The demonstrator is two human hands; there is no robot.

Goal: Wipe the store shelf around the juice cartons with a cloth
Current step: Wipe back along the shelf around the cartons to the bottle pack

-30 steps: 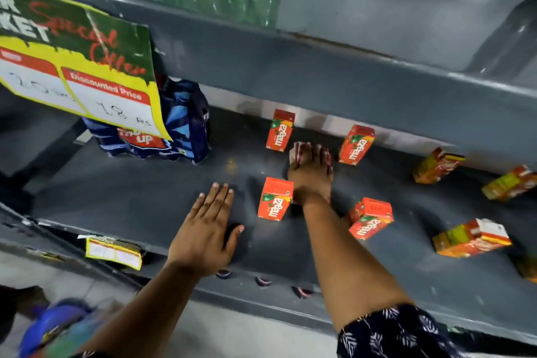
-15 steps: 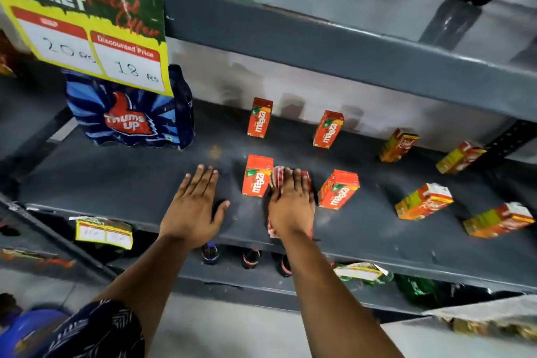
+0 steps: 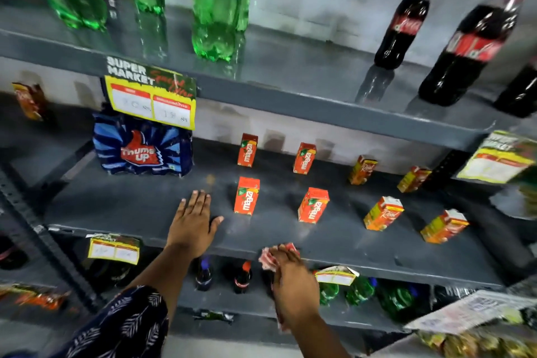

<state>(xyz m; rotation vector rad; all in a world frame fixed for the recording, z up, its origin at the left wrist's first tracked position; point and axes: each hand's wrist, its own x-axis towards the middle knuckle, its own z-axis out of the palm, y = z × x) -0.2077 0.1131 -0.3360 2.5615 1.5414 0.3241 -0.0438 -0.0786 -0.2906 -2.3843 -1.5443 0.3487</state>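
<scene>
Right hand (image 3: 293, 279) is off the shelf's (image 3: 334, 244) front lip now, fingers bunched around the red-and-white cloth (image 3: 268, 260); half a second ago it was wiping between the juice cartons (image 3: 247, 196). Left hand (image 3: 193, 224) stays flat, fingers spread, beside them.

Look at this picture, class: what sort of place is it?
Most likely a small supermarket: a Super Market price sign hangs on the grey shelf, with juice cartons spaced in rows and soft-drink bottles above.
</scene>
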